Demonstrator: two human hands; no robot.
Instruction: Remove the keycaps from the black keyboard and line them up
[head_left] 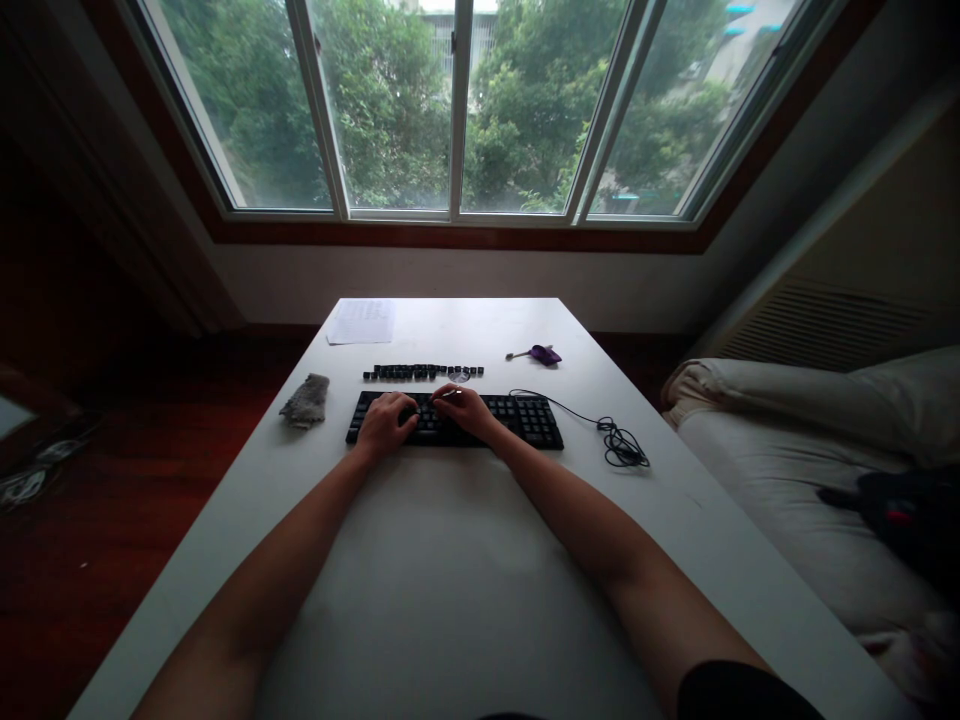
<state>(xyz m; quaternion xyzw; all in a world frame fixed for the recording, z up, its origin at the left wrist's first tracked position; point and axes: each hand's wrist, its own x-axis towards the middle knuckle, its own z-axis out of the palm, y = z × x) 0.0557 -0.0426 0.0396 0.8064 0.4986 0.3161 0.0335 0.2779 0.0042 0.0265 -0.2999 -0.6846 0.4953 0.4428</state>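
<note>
A black keyboard (540, 425) lies across the white table. My left hand (384, 422) rests on its left part, palm down, with the thumb apart from the fingers. Near the keyboard's middle, my right hand (463, 408) is closed in a pinch around a thin, shiny tool (452, 392); its exact kind is too small to tell. Both hands cover some of the keys. Just behind the keyboard, several loose black keycaps (409, 373) stand in rows. Beside them lies a small clear, shiny round piece (459, 378).
Left of the keyboard sits a crumpled grey cloth (306, 400). A purple object with a thin brush-like end (545, 354) lies behind on the right. The keyboard's coiled cable (624, 445) rests at right. Paper sheets (362, 322) lie at the far left corner, and a bed (765, 480) stands alongside.
</note>
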